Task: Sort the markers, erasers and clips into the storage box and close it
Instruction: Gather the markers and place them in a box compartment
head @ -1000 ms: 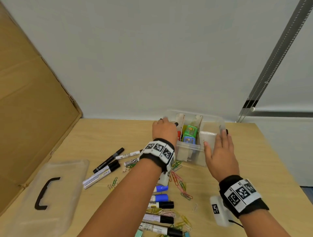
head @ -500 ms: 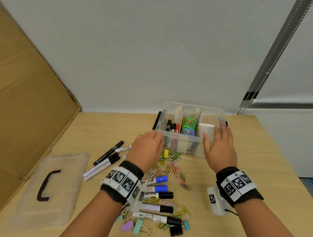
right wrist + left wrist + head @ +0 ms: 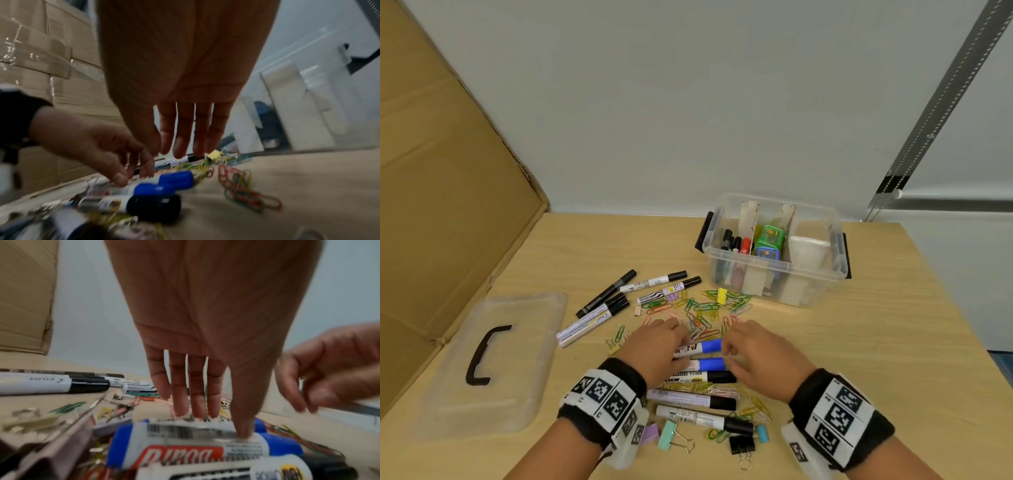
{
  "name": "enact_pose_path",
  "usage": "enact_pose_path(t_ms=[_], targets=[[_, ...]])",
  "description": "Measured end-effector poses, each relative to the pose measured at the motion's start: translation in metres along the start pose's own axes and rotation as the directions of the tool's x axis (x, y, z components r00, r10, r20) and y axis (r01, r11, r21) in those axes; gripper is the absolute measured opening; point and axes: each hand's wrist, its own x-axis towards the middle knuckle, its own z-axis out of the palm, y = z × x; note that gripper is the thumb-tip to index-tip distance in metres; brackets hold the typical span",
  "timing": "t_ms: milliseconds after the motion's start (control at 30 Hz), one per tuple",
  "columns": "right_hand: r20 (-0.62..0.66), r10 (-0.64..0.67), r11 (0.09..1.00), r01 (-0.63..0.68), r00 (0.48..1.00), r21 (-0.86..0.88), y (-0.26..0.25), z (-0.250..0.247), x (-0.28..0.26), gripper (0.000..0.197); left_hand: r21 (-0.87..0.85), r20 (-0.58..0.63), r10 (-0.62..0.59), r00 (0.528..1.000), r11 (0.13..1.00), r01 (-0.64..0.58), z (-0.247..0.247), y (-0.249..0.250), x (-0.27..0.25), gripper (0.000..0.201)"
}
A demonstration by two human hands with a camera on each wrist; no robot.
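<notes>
Both hands are hovering over the row of fat markers near the front edge of the table.

Left hand: fingers reaching down, thumb and fingertips touching the barrel of the blue-capped marker, one on each side. Whether they are pinching it yet, cannot tell.

Right hand: fingers straight and relaxed, holding nothing, hanging just beside the blue cap.

Key relation: the marker is lying flat, long axis running left to right across the table, cap end pointing at the right hand, barrel under the left. The left hand is nearer and looks set to lift it.

Storage box: clear plastic, standing toward the back right of the table, well apart from the hands, several markers already upright in its left compartment. Lid lying off, near the left edge.

Materials: markers are smooth round plastic and likely to roll. Paper clips are thin coloured wire, scattered loose between markers and box.
</notes>
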Motion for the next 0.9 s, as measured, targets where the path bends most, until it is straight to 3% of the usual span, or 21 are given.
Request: enact_pose_path(t_ms=[67, 200, 500, 733, 900], targets=[[0.120, 0.022, 1.000, -0.020, 0.993, -0.014, 0.000, 0.008, 0.001, 0.016, 0.023, 0.034, -0.001, 0.999, 1.000, 0.000, 0.000, -0.001, 0.000, 0.037], [0.220, 0.069, 0.997, -0.060, 0.973, -0.047, 0.000, 0.019, 0.003, 0.022, 0.062, 0.072, -0.027, 0.997, 0.998, 0.023, 0.003, -0.001, 0.003, 0.042], [0.197, 0.102, 0.987, -0.124, 0.975, 0.103, 0.008, 0.022, 0.003, 0.014, 0.129, 0.147, -0.064, 0.987, 0.991, 0.046, 0.002, 0.005, 0.011, 0.055], [0.163, 0.116, 0.957, -0.155, 0.980, 0.246, 0.011, 0.011, 0.000, 0.015, 0.046, 0.194, -0.041, 0.980, 0.998, 0.033, 0.005, 0.005, 0.008, 0.040], [0.195, 0.160, 0.876, -0.230, 0.968, 0.424, 0.015, 0.010, 0.002, 0.015, -0.021, 0.173, -0.044, 0.984, 0.999, 0.048, 0.001, 0.001, 0.005, 0.038]])
